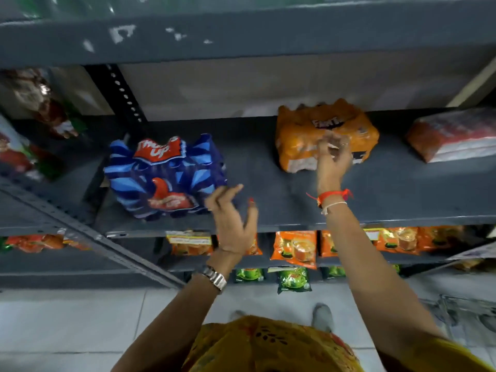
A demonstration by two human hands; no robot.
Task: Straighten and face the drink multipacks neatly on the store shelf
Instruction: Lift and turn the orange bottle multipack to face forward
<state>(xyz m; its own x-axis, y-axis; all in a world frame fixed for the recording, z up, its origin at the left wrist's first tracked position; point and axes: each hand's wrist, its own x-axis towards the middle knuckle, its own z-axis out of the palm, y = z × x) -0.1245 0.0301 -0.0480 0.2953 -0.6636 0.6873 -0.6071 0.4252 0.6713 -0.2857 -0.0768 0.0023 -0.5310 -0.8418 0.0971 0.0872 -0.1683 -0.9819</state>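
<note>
A blue Thums Up multipack (163,175) lies turned at an angle on the grey shelf (268,183), left of the middle. An orange Fanta multipack (303,130) sits further back and to the right. My left hand (233,218) hovers open, fingers spread, just off the blue pack's near right corner. My right hand (332,159) reaches onto the front of the orange pack, fingers curled loosely over its wrap; the blur hides whether they pinch it. A red-and-white multipack (453,135) lies at the far right of the same shelf.
The shelf above (241,36) overhangs the packs. A perforated upright (123,95) stands left of the blue pack, with more wrapped packs (40,108) beyond it. Orange snack packets (295,248) and green ones (292,280) fill lower shelves. A wire basket (467,315) stands on the tiled floor.
</note>
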